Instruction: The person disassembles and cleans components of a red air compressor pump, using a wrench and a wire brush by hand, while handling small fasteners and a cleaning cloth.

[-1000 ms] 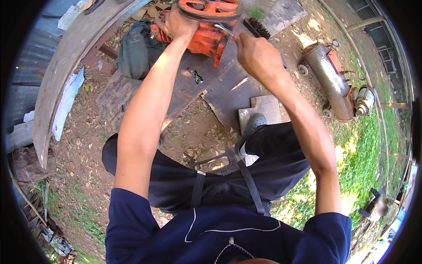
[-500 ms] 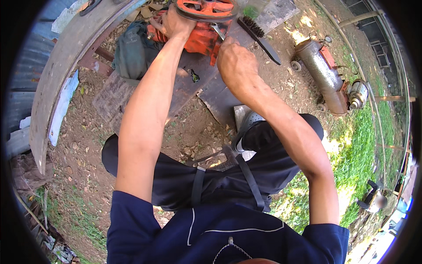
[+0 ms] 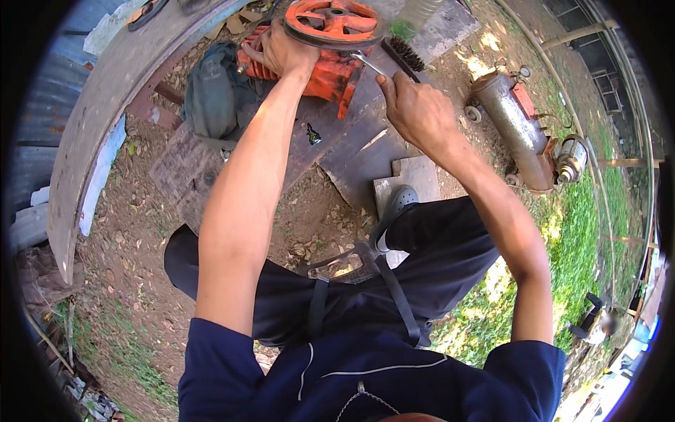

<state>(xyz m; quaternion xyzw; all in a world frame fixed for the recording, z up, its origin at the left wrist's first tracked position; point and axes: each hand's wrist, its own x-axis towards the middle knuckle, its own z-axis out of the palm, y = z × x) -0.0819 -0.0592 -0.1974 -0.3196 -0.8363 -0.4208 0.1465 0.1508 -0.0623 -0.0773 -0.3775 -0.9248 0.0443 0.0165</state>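
Note:
An orange compressor pump with a spoked orange pulley wheel stands on wooden boards at the top. My left hand is closed on the pump's left side, just under the wheel; some of its fingers are hidden. My right hand grips a silver wrench, whose head reaches the pump's front right, below the wheel's rim. Close behind that hand lies a black-handled brush with dark bristles, its handle partly covered by the hand. A small dark green and black item rests on the board nearer me.
Left of the pump is a dark green cloth bundle. A clear plastic bottle stands behind the brush. On the ground at right lies a rusty air tank with wheels and a gauge. A curved wooden plank runs along the left.
My right hand has swung right and slightly toward me with the wrench, whose handle now points right. The pump appears slightly lower in view. My left hand stays on it.

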